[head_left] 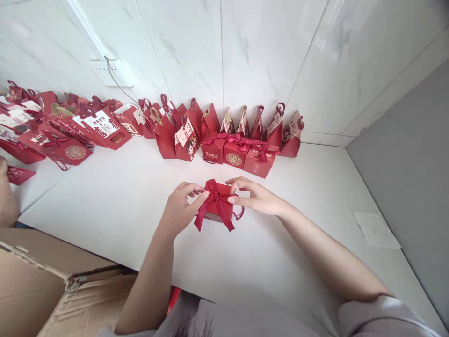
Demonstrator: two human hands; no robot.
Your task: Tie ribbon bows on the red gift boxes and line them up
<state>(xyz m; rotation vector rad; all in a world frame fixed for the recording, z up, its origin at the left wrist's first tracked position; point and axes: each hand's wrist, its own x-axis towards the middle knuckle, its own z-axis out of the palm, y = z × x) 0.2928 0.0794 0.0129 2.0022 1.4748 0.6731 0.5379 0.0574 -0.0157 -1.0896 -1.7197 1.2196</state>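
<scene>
A small red gift box (222,189) with a gold print on its front lies on the white table before me. Tied over its top is a dark red satin ribbon (218,206) in a bow, its two tails hanging down over the front. My left hand (184,203) pinches the bow's left side between thumb and fingers. At the right side of the box, my right hand (254,196) has its thumb on the ribbon and its fingers bent around the box's top edge. A twisted red cord handle (239,214) sticks out under that hand.
Behind the box, red gift boxes with ribbons (235,153) and tent-shaped red boxes (164,138) line the tiled wall. More red boxes (72,152) crowd the left. An open cardboard carton (94,299) stands front left; part of another person (7,196) shows at the left edge.
</scene>
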